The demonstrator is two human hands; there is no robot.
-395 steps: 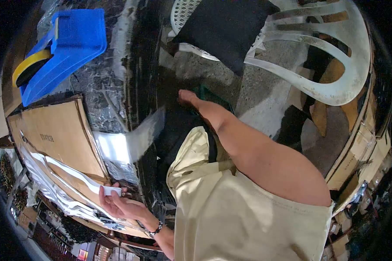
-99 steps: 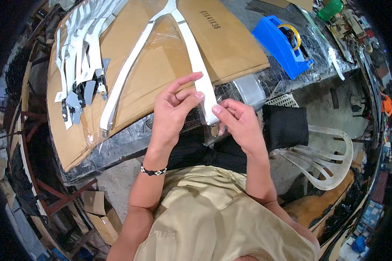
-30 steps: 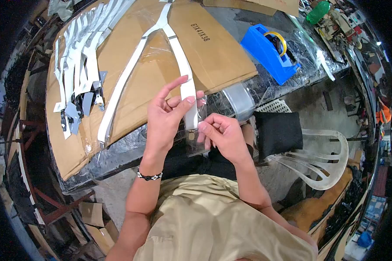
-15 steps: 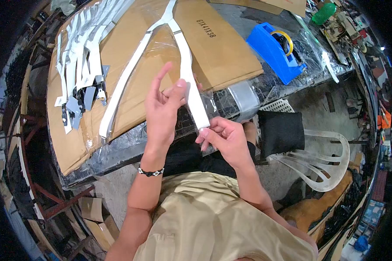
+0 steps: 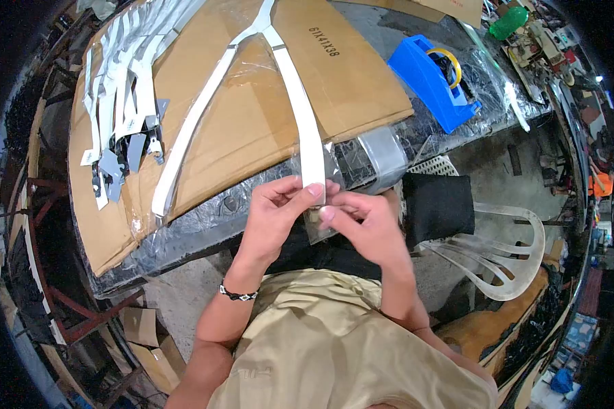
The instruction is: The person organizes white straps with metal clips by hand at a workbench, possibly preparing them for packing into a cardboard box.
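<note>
White Y-shaped suspenders [image 5: 300, 102] lie across the cardboard, one strap running down over the table edge toward me. My left hand [image 5: 274, 211] pinches this strap close to its lower end, thumb on top. Just to the right, my right hand [image 5: 370, 225] has thumb and fingers closed at the very tip of the strap, by a clear plastic sleeve [image 5: 319, 232]. The exact grip of the right fingertips is partly hidden. The other strap [image 5: 187, 140] rests on the cardboard at the left, its end near the edge.
Under the suspenders is a flattened cardboard sheet [image 5: 361, 88]. More white suspenders with grey tags [image 5: 135, 153] are piled at left. A blue tape dispenser [image 5: 430, 82] and a stack of clear plastic bags [image 5: 383, 155] sit at right. A white plastic chair [image 5: 508, 252] stands beyond the table.
My left hand has come down from the middle of the strap to its lower end and closed on it. My right hand has stayed at the tip, shifting slightly.
</note>
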